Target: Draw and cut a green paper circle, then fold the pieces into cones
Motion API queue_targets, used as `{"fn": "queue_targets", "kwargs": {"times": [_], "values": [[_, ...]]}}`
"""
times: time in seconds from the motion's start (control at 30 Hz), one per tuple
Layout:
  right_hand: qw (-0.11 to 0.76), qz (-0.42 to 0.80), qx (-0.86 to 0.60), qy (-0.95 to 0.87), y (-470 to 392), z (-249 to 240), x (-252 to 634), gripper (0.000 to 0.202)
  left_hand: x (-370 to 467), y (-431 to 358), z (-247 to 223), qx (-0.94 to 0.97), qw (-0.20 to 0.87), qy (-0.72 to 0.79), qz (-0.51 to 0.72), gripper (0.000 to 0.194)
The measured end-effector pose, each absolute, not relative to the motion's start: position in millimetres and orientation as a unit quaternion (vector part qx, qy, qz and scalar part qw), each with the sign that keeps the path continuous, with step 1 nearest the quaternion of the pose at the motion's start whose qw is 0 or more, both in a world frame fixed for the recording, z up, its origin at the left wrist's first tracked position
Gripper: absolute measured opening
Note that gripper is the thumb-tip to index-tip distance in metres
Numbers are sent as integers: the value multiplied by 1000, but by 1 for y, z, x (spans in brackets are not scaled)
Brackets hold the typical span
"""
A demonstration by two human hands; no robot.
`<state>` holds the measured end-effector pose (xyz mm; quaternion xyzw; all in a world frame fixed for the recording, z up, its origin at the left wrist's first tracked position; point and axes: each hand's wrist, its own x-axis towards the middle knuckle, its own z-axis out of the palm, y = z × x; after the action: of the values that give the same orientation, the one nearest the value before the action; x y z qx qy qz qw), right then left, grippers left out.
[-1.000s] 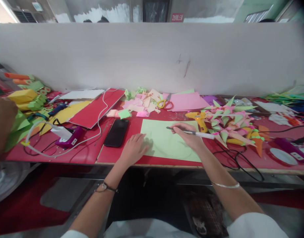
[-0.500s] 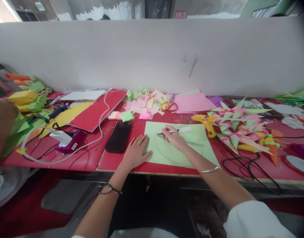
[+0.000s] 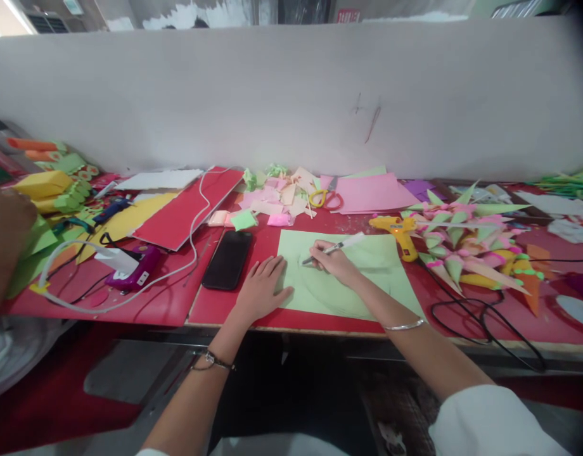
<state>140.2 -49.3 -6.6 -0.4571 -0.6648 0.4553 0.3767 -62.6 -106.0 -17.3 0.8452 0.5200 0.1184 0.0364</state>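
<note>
A sheet of light green paper [image 3: 339,297] lies on the red table, with faint curved lines on it. My right hand [image 3: 330,261] is closed around a pen [image 3: 341,244], whose tip meets the paper's left part. Flat across the sheet's left edge rests my left hand [image 3: 263,290], its fingers stretched out and holding nothing. Just left of that hand is a black phone [image 3: 227,259]. Beyond the sheet's right corner stands a yellow glue gun [image 3: 402,237], beside a heap of pink and green paper cones [image 3: 457,237].
Scissors [image 3: 326,197] lie on pink paper [image 3: 367,193] behind the sheet, near paper scraps [image 3: 277,196]. A purple power socket [image 3: 137,269] with a white cable sits left. Another person's hand [image 3: 9,234] shows at the far left. A black cord [image 3: 481,323] loops at right.
The pen has tilted a little more upright and its tip has shifted slightly down the sheet. My left hand stays flat in place. The whole view has shifted slightly.
</note>
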Motion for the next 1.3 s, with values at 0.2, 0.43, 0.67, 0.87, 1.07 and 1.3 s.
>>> {"fn": "queue_targets", "kwargs": {"times": [0.2,0.43,0.67,0.87,1.07,1.3], "values": [[395,441,-463,-660,-49,-7,138,24,-63,-106,-17,845,36,519,121,57],[342,485,-432,-679,-47,-8,145,28,-64,-105,-18,846,39,518,125,57],[386,463,-442,-664,-48,-7,142,25,-64,-105,-18,846,36,518,123,57],[324,503,-415,-686,-52,-5,143,29,-65,-104,-20,847,27,516,129,56],[307,528,-387,-691,-53,-1,146,33,-64,-104,-19,845,22,519,124,57],[305,535,-384,-688,-56,-2,147,30,-64,-104,-19,847,17,519,119,57]]}}
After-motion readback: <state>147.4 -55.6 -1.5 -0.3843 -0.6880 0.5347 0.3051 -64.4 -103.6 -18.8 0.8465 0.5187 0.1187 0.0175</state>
